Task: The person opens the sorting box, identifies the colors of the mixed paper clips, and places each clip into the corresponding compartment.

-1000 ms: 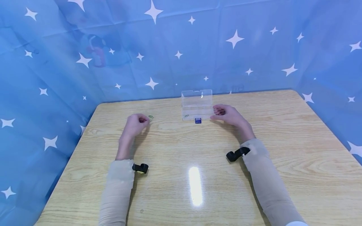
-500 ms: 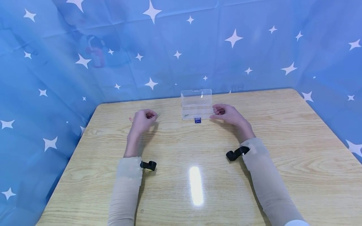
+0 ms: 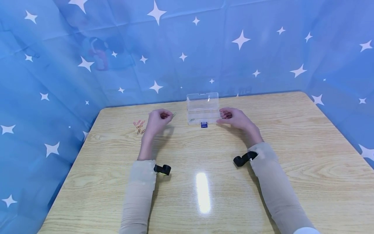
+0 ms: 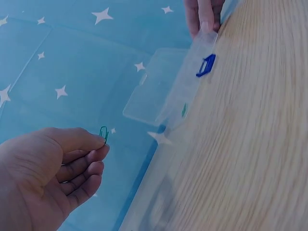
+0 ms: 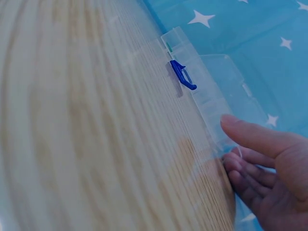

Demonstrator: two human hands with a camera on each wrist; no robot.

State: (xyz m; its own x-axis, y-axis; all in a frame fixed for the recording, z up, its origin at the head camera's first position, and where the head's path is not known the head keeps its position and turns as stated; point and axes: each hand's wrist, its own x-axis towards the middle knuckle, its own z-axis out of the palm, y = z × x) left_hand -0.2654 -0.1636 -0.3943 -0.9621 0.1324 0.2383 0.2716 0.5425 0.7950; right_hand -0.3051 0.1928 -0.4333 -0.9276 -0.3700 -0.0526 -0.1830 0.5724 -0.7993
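Between thumb and forefinger my left hand [image 3: 157, 122] pinches a green paper clip [image 4: 103, 134], raised above the table and left of the box. The clear plastic box [image 3: 201, 112] stands at the table's far side with its lid [image 3: 198, 101] up and its blue latch [image 3: 204, 124] at the front. Inside its left end lies another green paper clip [image 4: 185, 110]. My right hand [image 3: 238, 119] holds the box's right end, thumb [image 5: 245, 132] at the front and the other fingers curled at the end wall.
Several pink paper clips [image 3: 138, 123] and orange-brown paper clips [image 3: 139, 131] lie on the wooden table [image 3: 181, 156] left of my left hand. A blue star-patterned curtain [image 3: 175, 42] hangs right behind the far edge.
My left hand has moved right toward the box, carrying the green paper clip up off the table. The pink and orange-brown clips have come into view behind it. My right hand stays put.
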